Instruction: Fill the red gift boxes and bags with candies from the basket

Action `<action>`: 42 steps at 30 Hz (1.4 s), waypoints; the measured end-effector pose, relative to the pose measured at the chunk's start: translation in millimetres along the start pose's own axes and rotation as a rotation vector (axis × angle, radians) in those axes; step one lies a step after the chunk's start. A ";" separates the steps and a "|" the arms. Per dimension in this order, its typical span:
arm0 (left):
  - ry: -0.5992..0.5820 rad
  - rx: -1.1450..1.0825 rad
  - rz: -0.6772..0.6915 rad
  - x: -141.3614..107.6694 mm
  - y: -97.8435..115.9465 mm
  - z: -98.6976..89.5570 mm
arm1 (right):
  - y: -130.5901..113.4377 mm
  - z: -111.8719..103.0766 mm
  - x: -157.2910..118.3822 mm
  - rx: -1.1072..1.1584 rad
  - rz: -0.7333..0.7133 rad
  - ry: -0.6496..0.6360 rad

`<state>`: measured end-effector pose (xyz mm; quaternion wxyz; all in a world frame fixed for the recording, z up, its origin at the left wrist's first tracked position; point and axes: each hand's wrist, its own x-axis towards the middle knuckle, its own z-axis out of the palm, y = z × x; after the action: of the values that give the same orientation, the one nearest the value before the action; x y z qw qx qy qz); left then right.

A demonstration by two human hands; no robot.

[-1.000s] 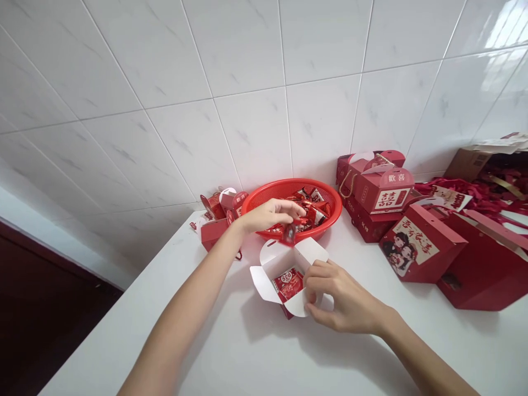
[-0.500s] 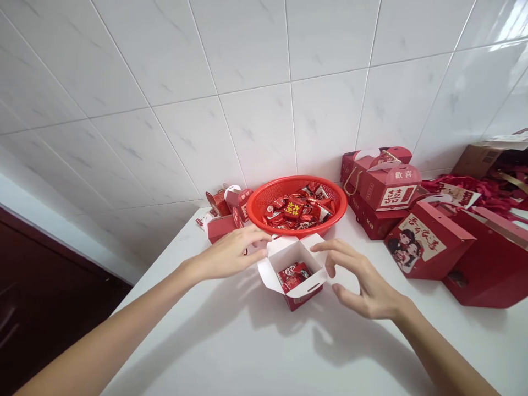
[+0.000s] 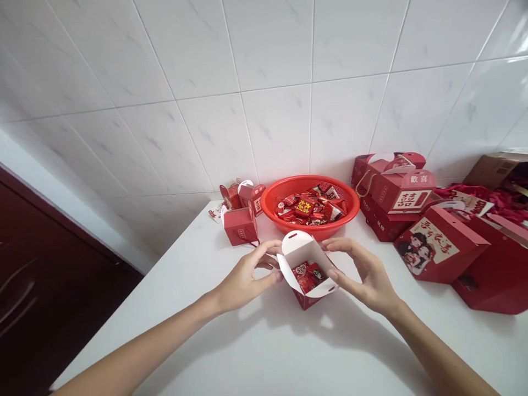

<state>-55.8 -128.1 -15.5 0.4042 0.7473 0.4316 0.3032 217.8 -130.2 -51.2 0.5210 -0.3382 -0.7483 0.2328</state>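
Note:
A small red gift box (image 3: 306,301) with a white inside stands on the white table, its flaps raised and spread. Several red wrapped sweets (image 3: 308,276) lie inside it. My left hand (image 3: 245,278) holds the box at its left flap, fingers curved and thumb near the flap's edge. On the opposite side, my right hand (image 3: 365,275) has its thumb on the near right corner and its fingers behind the right side. Just behind the box is a red plastic basket (image 3: 268,212) filled with sweets (image 3: 307,208).
Small red boxes (image 3: 240,225) sit left of the basket. To its right are stacked red boxes (image 3: 406,192) and larger red boxes (image 3: 443,242), with dark red cloth (image 3: 503,201) behind. A tiled wall (image 3: 276,132) borders the white table (image 3: 231,352).
The right and left flaps are now raised more upright, with a rounded back flap standing. Both hands have closed in on the box's sides. The view has shifted left, so things appear further right.

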 end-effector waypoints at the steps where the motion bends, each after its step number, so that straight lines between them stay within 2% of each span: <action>1: 0.038 0.001 -0.011 1.0 -1.7 4.1 | -2.8 2.9 -1.8 0.029 0.005 -0.062; 4: 0.148 0.016 -0.073 5.3 -7.3 15.4 | -8.7 8.5 -5.5 0.091 0.016 -0.240; 6: 0.187 0.017 -0.123 9.1 -10.4 20.4 | -10.9 9.7 -6.3 0.095 -0.004 -0.266; 9: 0.130 -0.040 -0.143 14.8 -13.1 22.7 | -12.7 10.8 -6.4 0.072 -0.061 -0.210; 12: 0.052 -0.088 -0.081 18.6 -15.0 21.2 | -11.6 16.5 -7.4 0.024 -0.106 -0.100; 15: 0.056 -0.042 -0.016 19.2 -17.0 19.9 | -4.9 25.7 -8.9 -0.085 -0.037 0.081; 17: 0.048 0.003 0.013 17.9 -17.9 20.1 | 2.3 30.3 -9.3 -0.127 0.038 0.137; 22: 0.004 0.062 0.013 13.5 -17.5 22.0 | 15.2 32.9 -8.4 -0.101 0.122 0.103; 31: 0.011 0.182 0.106 9.8 -14.4 26.1 | 10.0 39.6 -14.6 -0.289 0.040 0.010; 38: 0.081 0.260 0.095 8.9 -14.0 30.7 | 8.1 50.6 -21.3 -0.491 -0.072 0.087; 42: 0.101 0.266 0.097 8.8 -16.8 32.2 | -2.0 58.5 -24.8 -0.554 -0.103 0.042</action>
<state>-32.7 -126.3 -44.9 0.2642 0.7980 0.4511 0.2997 168.0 -149.9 -85.7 0.4352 -0.4339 -0.7887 -0.0145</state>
